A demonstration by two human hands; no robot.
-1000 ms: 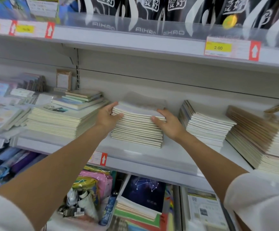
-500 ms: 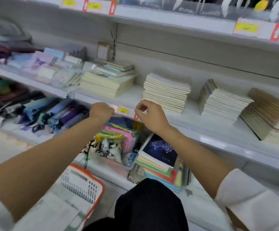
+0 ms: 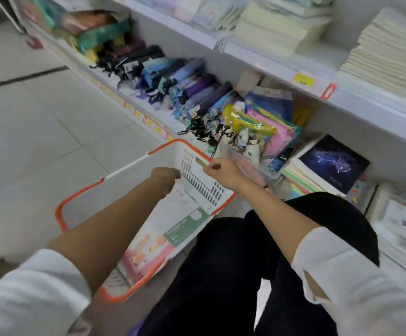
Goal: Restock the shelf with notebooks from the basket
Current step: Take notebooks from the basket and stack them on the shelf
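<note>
A white basket with an orange rim (image 3: pixel 59 214) stands on the floor in front of my knees. Notebooks with pink and green covers (image 3: pixel 173 231) lie flat inside it. My left hand (image 3: pixel 165 177) hangs over the middle of the basket, fingers bent downward, and nothing shows in it. Over the basket's far wall, my right hand (image 3: pixel 223 172) hovers with loosely curled, empty fingers. On the white shelf (image 3: pixel 357 103) above, at the upper right, sit a pale notebook stack (image 3: pixel 391 52) and a cream stack (image 3: pixel 277 32).
Folded umbrellas (image 3: pixel 185 83) fill the lower shelf just beyond the basket, with colourful plastic pouches (image 3: pixel 269 127) and a dark starry notebook (image 3: pixel 332 163) to their right. My black-trousered legs (image 3: pixel 233 263) are beside the basket. Tiled floor (image 3: pixel 39 132) stretches to the left.
Both hands left the notebook stack on the shelf and dropped down to the basket. My view swung from the shelf to the floor.
</note>
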